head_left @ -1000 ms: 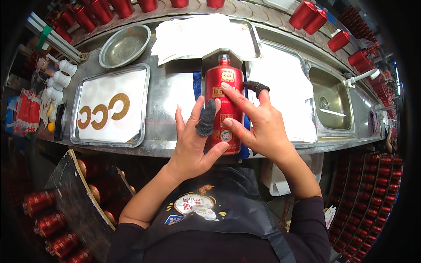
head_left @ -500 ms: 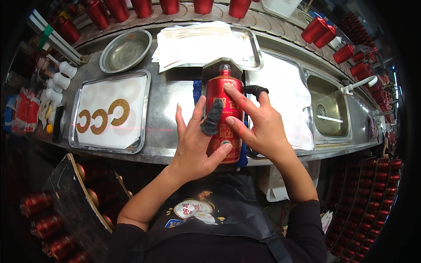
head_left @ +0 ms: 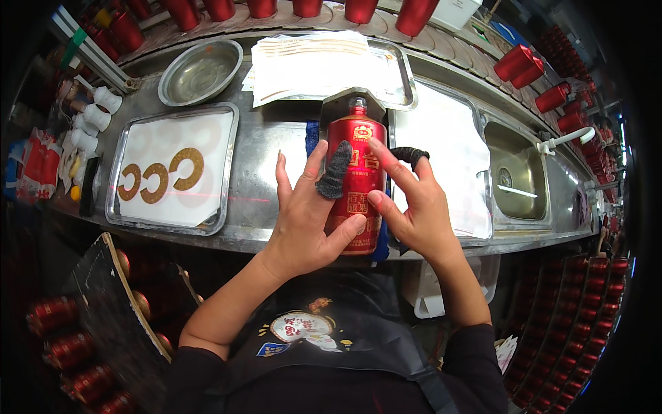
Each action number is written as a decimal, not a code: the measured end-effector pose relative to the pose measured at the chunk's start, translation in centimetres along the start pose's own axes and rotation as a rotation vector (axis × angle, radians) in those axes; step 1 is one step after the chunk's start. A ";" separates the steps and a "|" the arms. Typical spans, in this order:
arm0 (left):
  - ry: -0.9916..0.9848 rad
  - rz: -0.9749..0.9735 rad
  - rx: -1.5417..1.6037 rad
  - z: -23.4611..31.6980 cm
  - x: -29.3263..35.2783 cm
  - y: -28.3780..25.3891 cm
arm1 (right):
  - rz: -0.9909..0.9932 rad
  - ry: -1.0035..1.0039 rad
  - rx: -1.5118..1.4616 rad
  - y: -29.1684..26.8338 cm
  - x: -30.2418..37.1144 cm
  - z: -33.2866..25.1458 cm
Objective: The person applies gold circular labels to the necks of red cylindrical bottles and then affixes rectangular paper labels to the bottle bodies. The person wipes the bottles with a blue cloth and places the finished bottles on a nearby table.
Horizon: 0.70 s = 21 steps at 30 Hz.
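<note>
Red Bottle Lay Between Two Open Grips

The bottle point(head_left: 361, 183) lay on the steel desk point(head_left: 256, 169), neck pointing away from the person. The left grip point(head_left: 300, 217) was spread wide along its left side, thumb over the front; the right grip point(head_left: 424, 217), loosely open, set thumb and forefinger at its right edge. Knitted black sleeves point(head_left: 336, 174) covered one finger apiece. Metallic red, straight-sided and gold-lettered, the bottle narrowed to a short neck within a grey angular bracket point(head_left: 372, 105).
</note>
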<state>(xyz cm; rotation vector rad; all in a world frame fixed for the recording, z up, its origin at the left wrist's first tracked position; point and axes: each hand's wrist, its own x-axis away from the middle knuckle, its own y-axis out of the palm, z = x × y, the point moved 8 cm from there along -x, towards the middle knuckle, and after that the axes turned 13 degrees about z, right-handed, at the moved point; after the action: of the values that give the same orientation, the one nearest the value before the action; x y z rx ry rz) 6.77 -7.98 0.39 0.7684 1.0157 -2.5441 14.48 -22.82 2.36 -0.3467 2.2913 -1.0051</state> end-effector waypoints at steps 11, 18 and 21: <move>-0.437 0.372 0.336 -3.5 -2.3 -0.3 | 0.130 0.447 -0.348 0.7 -2.2 4.1; -0.657 0.426 0.561 -6.0 -3.8 1.9 | 0.189 0.508 -0.422 3.5 -5.0 5.3; -0.726 0.374 0.685 -6.1 -3.4 2.6 | 0.179 0.531 -0.432 3.8 -5.1 5.3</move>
<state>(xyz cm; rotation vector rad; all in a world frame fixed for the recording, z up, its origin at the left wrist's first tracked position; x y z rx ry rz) 12.95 -5.31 -2.77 0.0921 -0.2189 -2.4792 21.79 -21.01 -1.08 -0.0383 2.9618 -0.5438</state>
